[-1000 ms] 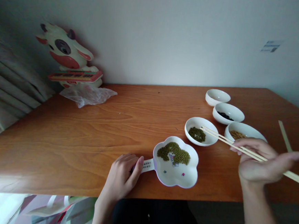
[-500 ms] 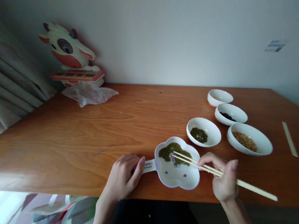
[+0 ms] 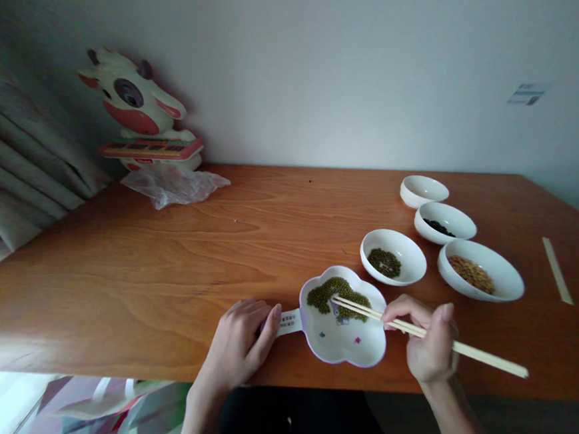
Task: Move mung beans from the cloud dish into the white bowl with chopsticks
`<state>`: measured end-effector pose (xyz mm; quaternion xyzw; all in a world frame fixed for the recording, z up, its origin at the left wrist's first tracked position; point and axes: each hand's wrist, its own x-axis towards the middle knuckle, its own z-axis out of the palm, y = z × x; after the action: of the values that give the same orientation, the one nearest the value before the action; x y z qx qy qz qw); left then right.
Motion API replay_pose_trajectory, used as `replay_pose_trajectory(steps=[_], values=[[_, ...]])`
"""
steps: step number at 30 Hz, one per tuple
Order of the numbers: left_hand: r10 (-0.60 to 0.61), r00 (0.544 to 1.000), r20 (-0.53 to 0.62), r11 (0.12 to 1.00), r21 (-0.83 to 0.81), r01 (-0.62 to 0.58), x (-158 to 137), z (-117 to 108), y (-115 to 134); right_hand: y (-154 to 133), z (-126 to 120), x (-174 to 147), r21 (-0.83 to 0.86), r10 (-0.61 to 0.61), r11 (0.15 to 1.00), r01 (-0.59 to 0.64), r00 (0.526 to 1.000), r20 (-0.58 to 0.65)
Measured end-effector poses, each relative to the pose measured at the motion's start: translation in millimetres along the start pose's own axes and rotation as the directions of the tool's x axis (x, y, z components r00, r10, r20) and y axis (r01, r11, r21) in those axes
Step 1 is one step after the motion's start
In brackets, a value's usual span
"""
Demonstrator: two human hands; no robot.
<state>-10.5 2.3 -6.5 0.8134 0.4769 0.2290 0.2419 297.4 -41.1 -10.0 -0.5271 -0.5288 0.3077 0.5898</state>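
My left hand (image 3: 245, 334) is closed around the handle of a white flower-shaped dish (image 3: 344, 348) with a purple rim, near the table's front edge. Small green beans (image 3: 331, 294), like mung beans, lie spread over the dish's far half. A pair of chopsticks (image 3: 484, 356) is gripped in my right hand (image 3: 427, 338). Their tips are close together and reach down among the beans; whether they pinch one is too small to tell. Just behind the dish stands a white bowl (image 3: 410, 273) with more green beans in it.
At the right are a bowl (image 3: 509, 288) of tan beans, a bowl (image 3: 462, 220) of black beans and a farther white bowl (image 3: 425, 187). A chopstick wrapper-like strip (image 3: 557, 270) lies far right. A cow toy keyboard (image 3: 142, 112) and clear plastic bag (image 3: 176, 187) stand back left.
The chopstick tips have come closer together. My right hand has shifted slightly left, and the chopsticks' back ends have drawn together and risen a little. My left hand still holds the handle.
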Motion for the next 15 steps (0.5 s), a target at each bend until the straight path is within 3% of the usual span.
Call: replay_pose_trajectory(steps=[4,6,10,12,15], values=[[-0.005,1.0,-0.004,1.0,0.004,0.005,-0.3,0.1,0.3,-7.0,-9.6,6.5,0.034,-0.048,0.998,0.049,0.997,-0.054],[-0.005,1.0,-0.011,1.0,0.006,0.005,-0.6,0.2,0.6,-10.3,-20.8,16.4,0.038,-0.091,0.995,0.097,0.986,-0.138],[-0.006,1.0,-0.022,1.0,0.009,0.006,-0.4,0.3,0.7,-12.0,-45.9,43.1,-0.069,-0.167,0.986,0.153,0.882,-0.44],[-0.006,1.0,-0.024,1.0,0.013,0.006,0.0,0.3,0.7,-12.0,-52.8,50.3,-0.111,-0.155,0.987,0.116,0.878,-0.454],[-0.002,1.0,-0.03,1.0,0.017,0.002,0.5,0.3,1.4,-14.5,-50.1,43.1,-0.062,-0.123,0.992,0.108,0.924,-0.362]])
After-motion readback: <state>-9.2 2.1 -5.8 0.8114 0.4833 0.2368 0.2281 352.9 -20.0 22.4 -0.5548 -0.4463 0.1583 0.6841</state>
